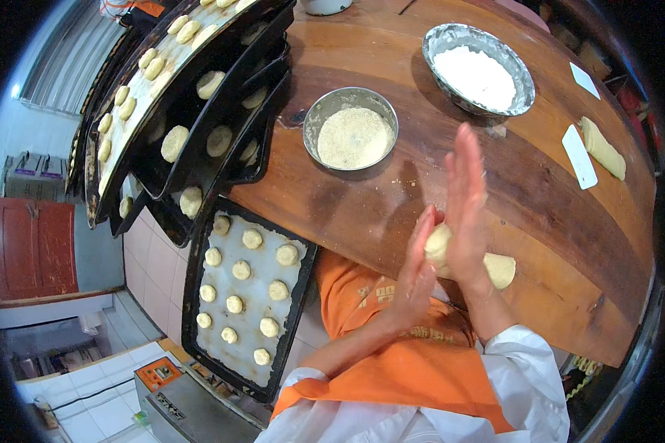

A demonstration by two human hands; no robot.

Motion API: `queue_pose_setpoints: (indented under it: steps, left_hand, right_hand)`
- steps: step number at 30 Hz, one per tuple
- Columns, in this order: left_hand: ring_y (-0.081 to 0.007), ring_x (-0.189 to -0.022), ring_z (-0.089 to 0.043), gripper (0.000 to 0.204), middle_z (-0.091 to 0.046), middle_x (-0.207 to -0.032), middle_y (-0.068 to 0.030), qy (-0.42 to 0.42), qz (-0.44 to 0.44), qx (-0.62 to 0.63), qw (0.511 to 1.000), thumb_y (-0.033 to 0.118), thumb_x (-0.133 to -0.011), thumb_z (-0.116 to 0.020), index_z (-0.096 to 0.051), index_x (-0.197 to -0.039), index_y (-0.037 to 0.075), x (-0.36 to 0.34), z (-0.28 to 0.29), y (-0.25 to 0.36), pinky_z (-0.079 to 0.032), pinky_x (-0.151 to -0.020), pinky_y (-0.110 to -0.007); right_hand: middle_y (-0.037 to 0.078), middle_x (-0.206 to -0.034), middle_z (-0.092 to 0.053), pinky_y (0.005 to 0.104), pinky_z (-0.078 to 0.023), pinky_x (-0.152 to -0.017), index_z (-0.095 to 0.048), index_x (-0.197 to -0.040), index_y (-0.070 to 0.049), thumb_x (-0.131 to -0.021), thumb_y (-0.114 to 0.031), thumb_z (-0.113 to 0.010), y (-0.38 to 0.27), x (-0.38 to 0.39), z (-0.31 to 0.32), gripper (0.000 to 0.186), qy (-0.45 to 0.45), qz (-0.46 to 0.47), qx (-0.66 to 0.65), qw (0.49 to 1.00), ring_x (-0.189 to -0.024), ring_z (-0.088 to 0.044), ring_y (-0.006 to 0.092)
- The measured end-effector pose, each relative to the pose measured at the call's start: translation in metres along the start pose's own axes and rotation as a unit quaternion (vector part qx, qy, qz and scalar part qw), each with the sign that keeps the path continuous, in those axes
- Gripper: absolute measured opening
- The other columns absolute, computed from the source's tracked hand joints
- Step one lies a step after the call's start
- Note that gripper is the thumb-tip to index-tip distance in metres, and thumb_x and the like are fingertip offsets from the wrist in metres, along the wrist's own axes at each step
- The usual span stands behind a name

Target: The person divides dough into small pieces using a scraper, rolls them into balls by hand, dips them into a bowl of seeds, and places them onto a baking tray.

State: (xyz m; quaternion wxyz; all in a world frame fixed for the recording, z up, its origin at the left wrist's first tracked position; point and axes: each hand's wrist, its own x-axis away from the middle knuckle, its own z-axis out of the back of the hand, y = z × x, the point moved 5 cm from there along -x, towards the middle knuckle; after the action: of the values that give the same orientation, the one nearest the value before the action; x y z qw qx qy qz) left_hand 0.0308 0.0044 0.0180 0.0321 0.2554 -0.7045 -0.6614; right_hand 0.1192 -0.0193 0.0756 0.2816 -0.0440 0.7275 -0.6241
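Observation:
My left hand (414, 272) and my right hand (467, 210) are raised over the near edge of the wooden table, palms facing and fingers stretched out. Pale yellow dough (437, 247) shows in the gap between the palms, pressed from both sides. My right fingers point away from me and are slightly blurred. Past my right wrist a rounded end of dough (500, 270) lies on the table; my hand hides whether it joins the other dough. Beyond my hands stands a metal bowl of pale crumbs or seeds (353, 139).
A larger bowl of white flour (479, 74) stands farther back. White scrapers (579, 156) and a dough roll (604, 150) lie at right. Stacked black trays (222, 140) with dough pieces crowd the left. A lined tray (233, 295) of dough rounds sits below the table's left edge.

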Motion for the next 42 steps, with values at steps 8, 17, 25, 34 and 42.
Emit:
queue_pose_setpoints:
  steps: [8, 17, 25, 34, 42]
  left_hand:
    - [-0.0224, -0.130, -0.022, 0.061, -0.021, -0.142, -0.0114, 0.056, 0.042, 0.205, 0.976, 0.042, -0.090, -0.039, -0.029, -0.133, 0.000, -0.031, 0.013, 0.000, -0.016, -0.106, -0.034]
    - [-0.0300, -0.121, -0.039, 0.055, -0.040, -0.129, -0.0156, -0.161, -0.070, -0.207, 0.963, -0.002, -0.069, -0.067, -0.048, -0.120, 0.003, -0.033, 0.028, 0.020, -0.034, -0.098, -0.036]
    - [-0.0331, -0.101, -0.050, 0.035, -0.051, -0.105, -0.0186, -0.011, -0.083, -0.451, 0.888, 0.005, -0.071, -0.065, -0.054, -0.103, 0.001, -0.147, 0.092, 0.005, -0.041, -0.085, -0.037]
    - [-0.0335, -0.080, -0.057, 0.025, -0.056, -0.089, -0.0170, -0.217, 0.015, -0.599, 0.771, 0.009, -0.072, -0.064, -0.058, -0.095, 0.002, -0.166, 0.087, -0.042, -0.047, -0.071, -0.039]
    - [-0.0220, -0.098, -0.056, 0.032, -0.053, -0.114, -0.0135, 0.087, 0.175, 0.141, 0.971, 0.013, -0.085, -0.054, -0.050, -0.115, 0.001, -0.125, 0.093, 0.021, -0.047, -0.081, -0.034]
  right_hand:
    - [0.013, -0.140, -0.024, 0.0348, -0.018, -0.107, -0.025, -0.134, 0.000, -0.096, -0.036, -0.019, 0.038, 0.047, -0.009, 0.053, 0.044, -0.267, -0.365, 0.891, -0.131, -0.021, 0.0237]
    - [0.014, -0.140, -0.024, 0.0352, -0.020, -0.106, -0.025, -0.135, -0.002, -0.095, -0.038, -0.020, 0.045, 0.034, 0.008, 0.053, -0.029, -0.289, -0.343, 0.893, -0.130, -0.023, 0.0231]
    - [0.014, -0.121, -0.048, 0.0318, -0.036, -0.095, -0.042, -0.123, 0.001, -0.094, -0.024, -0.038, 0.052, 0.014, 0.051, 0.038, -0.009, -0.236, -0.224, 0.946, -0.112, -0.047, 0.0204]
    - [0.011, -0.106, -0.058, 0.0295, -0.041, -0.087, -0.053, -0.108, 0.000, -0.093, -0.020, -0.042, 0.056, 0.025, 0.062, 0.028, -0.030, -0.246, -0.166, 0.954, -0.099, -0.054, 0.0177]
    - [0.009, -0.095, -0.060, 0.0285, -0.045, -0.078, -0.055, -0.102, -0.001, -0.093, -0.020, -0.042, 0.057, 0.027, 0.085, 0.024, 0.039, -0.257, -0.224, 0.939, -0.087, -0.057, 0.0157]
